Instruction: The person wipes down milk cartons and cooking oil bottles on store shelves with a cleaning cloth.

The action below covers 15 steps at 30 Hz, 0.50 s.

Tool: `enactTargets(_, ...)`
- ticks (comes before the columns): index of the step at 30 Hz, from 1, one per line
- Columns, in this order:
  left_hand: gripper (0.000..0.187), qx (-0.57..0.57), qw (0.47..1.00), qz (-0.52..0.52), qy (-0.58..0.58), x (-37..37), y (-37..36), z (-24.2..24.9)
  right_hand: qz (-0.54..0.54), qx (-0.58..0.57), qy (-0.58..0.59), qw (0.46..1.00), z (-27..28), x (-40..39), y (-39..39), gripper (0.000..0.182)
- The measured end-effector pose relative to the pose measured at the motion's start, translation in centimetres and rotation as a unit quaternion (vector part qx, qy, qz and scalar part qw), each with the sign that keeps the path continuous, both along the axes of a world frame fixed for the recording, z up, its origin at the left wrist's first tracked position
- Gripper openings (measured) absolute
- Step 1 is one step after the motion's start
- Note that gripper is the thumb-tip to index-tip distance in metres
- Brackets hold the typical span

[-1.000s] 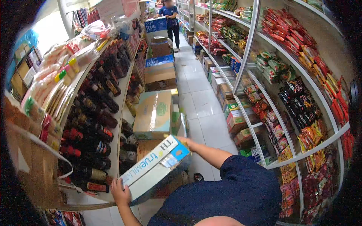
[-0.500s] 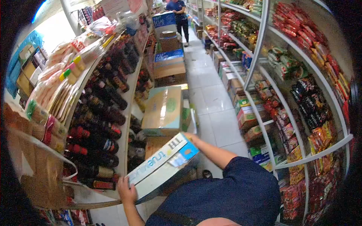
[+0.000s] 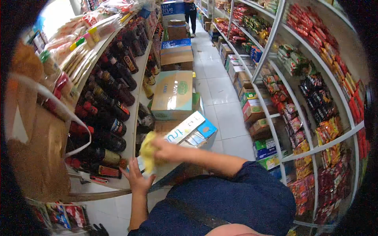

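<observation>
Milk carton [image 3: 188, 130] beside bottle shelf [image 3: 134, 118], near end at left hand [image 3: 139, 179], fingers spread wide; right hand [image 3: 164, 152], blurred, grips yellow cloth [image 3: 148, 152] over that same end. Long axis slants away rightward, blue-marked end farthest. Taped cardboard box [image 3: 172, 91] beyond, closed, contents hidden.

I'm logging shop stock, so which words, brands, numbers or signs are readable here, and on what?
"true": on the long, white-and-blue cardboard carton in front; its remaining print is blurred or covered.
"true MILK": on the blue-and-white cardboard carton in the background.
Too blurred to read: brown cardboard box with green mark, dark bottles, black shiny packets.
No readable numbers.
</observation>
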<state>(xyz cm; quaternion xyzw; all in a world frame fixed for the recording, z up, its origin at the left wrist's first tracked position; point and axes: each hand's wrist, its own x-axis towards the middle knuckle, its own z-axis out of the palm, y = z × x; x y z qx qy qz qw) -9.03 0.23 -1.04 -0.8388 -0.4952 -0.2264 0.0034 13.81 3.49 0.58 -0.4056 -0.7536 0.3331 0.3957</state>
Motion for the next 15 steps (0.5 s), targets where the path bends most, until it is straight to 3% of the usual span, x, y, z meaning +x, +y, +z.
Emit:
enactTargets(1,0.075,0.025,0.998,-0.050,0.021,0.3,-0.6,1.9,0.125,-0.062,-0.001,0.990,-0.2,-1.5,-0.7,0.042)
enactTargets(2,0.072,-0.023,0.997,-0.073,-0.024,0.2,-0.7,1.1,0.247,-0.125,-0.002,0.961,-0.3,-2.4,-1.3,0.042)
enactTargets(4,0.065,-0.112,0.980,-0.122,-0.112,0.4,-0.6,0.8,0.216,-0.066,0.024,0.974,0.1,-2.7,-2.8,0.041)
enactTargets(5,0.049,-0.114,0.981,-0.127,-0.093,0.3,-0.4,1.1,0.228,-0.079,-0.049,0.969,-0.7,-2.4,-2.3,0.041)
enactTargets(8,0.036,-0.073,0.993,-0.053,-0.080,-1.1,-2.1,1.5,0.030,0.210,-0.176,0.961,-1.7,-2.0,-2.9,0.045)
enactTargets(12,0.027,-0.019,0.969,0.041,-0.242,-3.8,-5.3,-2.3,0.019,0.195,-0.286,0.938,-2.0,-3.3,-3.2,0.052)
enactTargets(13,0.032,0.011,0.972,0.101,-0.211,-5.0,-6.4,-4.9,0.026,0.189,-0.287,0.939,-2.3,-3.4,-3.3,0.054)
enactTargets(15,0.035,-0.049,0.855,0.163,-0.490,-4.9,-7.3,-10.6,0.042,0.178,-0.289,0.940,-2.6,-3.4,-3.2,0.057)
